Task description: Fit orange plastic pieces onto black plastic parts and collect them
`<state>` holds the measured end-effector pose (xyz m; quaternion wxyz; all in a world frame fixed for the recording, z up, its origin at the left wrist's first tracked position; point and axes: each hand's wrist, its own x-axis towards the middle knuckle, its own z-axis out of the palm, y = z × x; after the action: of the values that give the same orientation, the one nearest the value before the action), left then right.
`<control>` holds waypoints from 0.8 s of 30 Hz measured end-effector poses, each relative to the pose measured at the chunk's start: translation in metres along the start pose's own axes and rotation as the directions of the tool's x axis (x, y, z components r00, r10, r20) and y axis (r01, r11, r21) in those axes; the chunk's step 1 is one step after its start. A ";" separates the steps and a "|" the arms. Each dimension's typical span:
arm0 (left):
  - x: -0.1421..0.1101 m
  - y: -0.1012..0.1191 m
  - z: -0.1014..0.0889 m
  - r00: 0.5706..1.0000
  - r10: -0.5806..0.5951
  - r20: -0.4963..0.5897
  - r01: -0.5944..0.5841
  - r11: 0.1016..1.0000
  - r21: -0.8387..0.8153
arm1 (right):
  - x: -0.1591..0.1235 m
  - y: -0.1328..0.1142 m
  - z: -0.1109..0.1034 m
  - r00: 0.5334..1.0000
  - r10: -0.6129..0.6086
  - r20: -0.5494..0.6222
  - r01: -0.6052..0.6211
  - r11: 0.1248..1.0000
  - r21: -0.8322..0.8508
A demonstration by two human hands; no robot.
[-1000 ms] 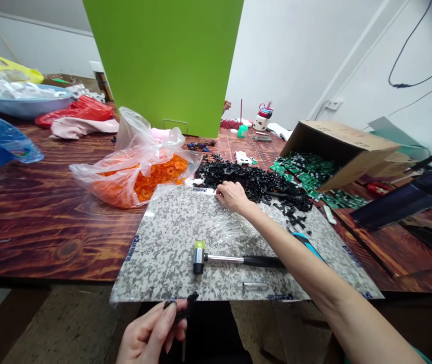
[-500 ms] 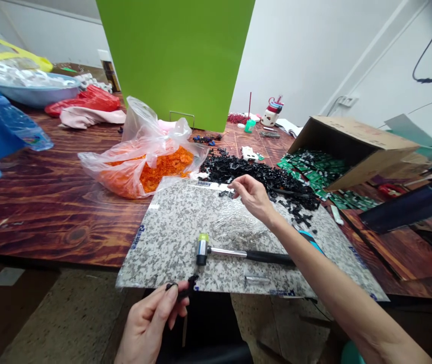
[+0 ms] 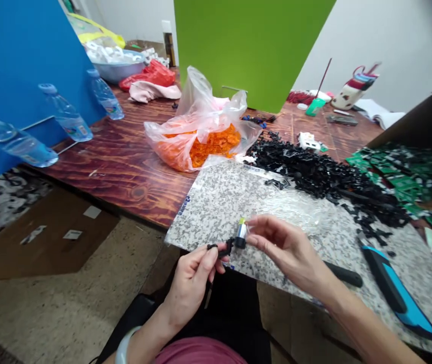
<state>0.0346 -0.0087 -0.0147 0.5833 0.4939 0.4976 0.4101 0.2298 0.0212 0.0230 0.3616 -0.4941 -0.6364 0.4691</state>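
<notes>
My left hand is closed in a pinch on a small black plastic part, held just off the near edge of the speckled board. My right hand is close by on the right, thumb and fingers curled together. Whatever sits at those fingertips is too small to make out. Behind them lies a hammer with a yellow-green and a black face; my right hand hides its shaft, while its black handle shows beyond. Thin, shiny clear strands are spread on the board.
Black plastic parts are heaped along the board's far side. A clear bag of orange pieces stands behind. To the right are a blue-black utility knife and a box spilling green pieces. Water bottles stand left.
My right hand has come back from beside the black heap toward my left hand, passing over the hammer. My left hand keeps the black part. The view has turned left.
</notes>
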 end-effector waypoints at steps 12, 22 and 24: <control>0.000 0.002 -0.002 0.991 0.124 0.048 -0.129 0.981 0.145 | -0.016 -0.003 0.046 0.927 -0.358 -0.109 0.304 0.892 -0.335; -0.002 0.004 -0.005 0.986 0.144 0.084 -0.154 0.979 0.130 | -0.017 -0.007 0.051 0.896 -0.435 -0.093 0.364 0.837 -0.408; -0.002 0.004 -0.005 0.986 0.150 0.078 -0.158 0.980 0.117 | -0.018 -0.007 0.051 0.897 -0.434 -0.082 0.365 0.834 -0.413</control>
<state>0.0289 -0.0093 -0.0101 0.5353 0.5797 0.4616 0.4054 0.1850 -0.0093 0.0142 0.4003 -0.4499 -0.7720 0.2032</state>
